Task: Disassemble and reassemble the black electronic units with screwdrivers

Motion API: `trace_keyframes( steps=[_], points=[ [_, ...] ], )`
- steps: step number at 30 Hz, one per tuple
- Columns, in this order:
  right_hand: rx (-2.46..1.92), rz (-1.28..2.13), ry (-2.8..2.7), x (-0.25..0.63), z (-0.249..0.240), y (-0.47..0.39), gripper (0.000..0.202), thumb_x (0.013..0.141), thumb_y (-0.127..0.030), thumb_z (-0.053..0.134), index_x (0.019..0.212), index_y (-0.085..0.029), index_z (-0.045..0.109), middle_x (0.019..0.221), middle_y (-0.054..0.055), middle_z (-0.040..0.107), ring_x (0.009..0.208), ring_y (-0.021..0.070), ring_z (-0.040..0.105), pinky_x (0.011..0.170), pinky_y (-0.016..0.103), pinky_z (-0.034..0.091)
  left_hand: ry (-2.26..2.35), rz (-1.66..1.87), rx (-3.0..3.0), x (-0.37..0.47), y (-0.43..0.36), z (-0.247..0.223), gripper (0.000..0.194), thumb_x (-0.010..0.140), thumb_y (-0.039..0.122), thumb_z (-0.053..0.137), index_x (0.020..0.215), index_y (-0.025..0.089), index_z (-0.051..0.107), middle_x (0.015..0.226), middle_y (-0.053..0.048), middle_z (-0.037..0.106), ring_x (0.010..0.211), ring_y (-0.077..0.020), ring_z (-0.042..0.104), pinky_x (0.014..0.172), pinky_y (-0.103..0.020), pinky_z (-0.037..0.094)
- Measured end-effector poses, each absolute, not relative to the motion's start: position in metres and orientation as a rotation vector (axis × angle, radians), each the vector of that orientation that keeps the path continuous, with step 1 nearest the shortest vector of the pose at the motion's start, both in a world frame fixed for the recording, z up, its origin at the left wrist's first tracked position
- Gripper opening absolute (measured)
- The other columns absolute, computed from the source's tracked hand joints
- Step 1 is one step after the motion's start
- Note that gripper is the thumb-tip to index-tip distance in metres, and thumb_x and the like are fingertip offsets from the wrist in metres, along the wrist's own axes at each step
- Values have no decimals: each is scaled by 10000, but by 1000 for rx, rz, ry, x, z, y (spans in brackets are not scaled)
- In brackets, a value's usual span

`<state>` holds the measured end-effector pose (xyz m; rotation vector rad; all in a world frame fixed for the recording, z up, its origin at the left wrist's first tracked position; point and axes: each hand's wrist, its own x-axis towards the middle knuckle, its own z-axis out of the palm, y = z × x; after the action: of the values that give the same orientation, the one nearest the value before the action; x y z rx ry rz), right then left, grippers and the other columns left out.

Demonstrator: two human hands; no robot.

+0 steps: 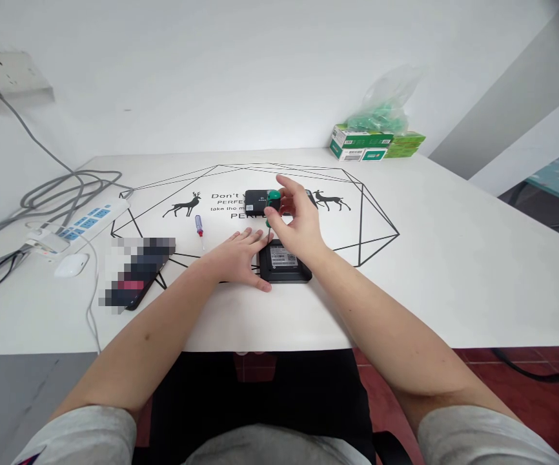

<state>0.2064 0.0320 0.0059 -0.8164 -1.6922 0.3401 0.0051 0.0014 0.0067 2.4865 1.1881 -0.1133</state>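
My right hand [299, 221] grips a screwdriver [274, 194] with a green handle. Its thin shaft points down to the upper left corner of a black device [286, 276], which lies label side up on the table. My left hand [235, 259] rests flat with fingers spread, its fingertips and thumb at the device's left edge. Just beyond, a black box [255, 203] with a small white label lies partly hidden behind my right hand. A small screwdriver [199, 226] with a purple and red handle lies beyond my left hand.
A phone [144, 274], partly pixelated, lies left of my left forearm. Farther left are a white earbud case [71, 265], a power strip [86, 223] and coiled grey cable [71, 187]. Green and white boxes [361, 142] with a plastic bag [383, 106] stand against the wall.
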Motion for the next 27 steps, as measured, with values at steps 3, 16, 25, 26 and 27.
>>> trace_keyframes(
  steps=[3,16,25,26,27],
  points=[
    [-762,458,-1691,207,7,29,420,1064,-369,501,1478,-321,557,1321,89,727,1130,272,741,989,542,674,1186,-121,2482,5,2,6,1463,745,970,713,1821,242,39,1879,-155,71,1727,-480,45,1382,-615,112],
    [-754,399,-1695,208,4,31,446,1054,-321,514,1497,-337,560,1315,74,736,1034,245,762,946,515,691,1200,-129,2488,6,1,8,1465,742,955,721,1819,199,77,1877,-156,89,1731,-464,61,1392,-594,115],
    [-826,222,-1683,208,8,34,464,920,-423,785,1355,-303,672,1139,69,684,855,231,675,816,501,685,1204,-128,2499,7,0,9,1448,750,941,731,1818,192,102,1876,-165,87,1725,-483,71,1387,-603,131],
    [-826,250,-1692,208,7,34,469,940,-398,751,1390,-311,650,1148,65,691,848,227,676,834,508,683,1204,-127,2494,7,0,8,1452,747,942,733,1819,197,97,1876,-164,82,1726,-481,67,1388,-602,127],
    [-814,292,-1701,208,6,34,472,968,-369,700,1430,-318,623,1180,67,702,863,228,688,857,514,682,1201,-124,2491,7,1,8,1455,745,945,734,1820,205,90,1876,-161,79,1727,-477,65,1389,-602,126]
  ],
)
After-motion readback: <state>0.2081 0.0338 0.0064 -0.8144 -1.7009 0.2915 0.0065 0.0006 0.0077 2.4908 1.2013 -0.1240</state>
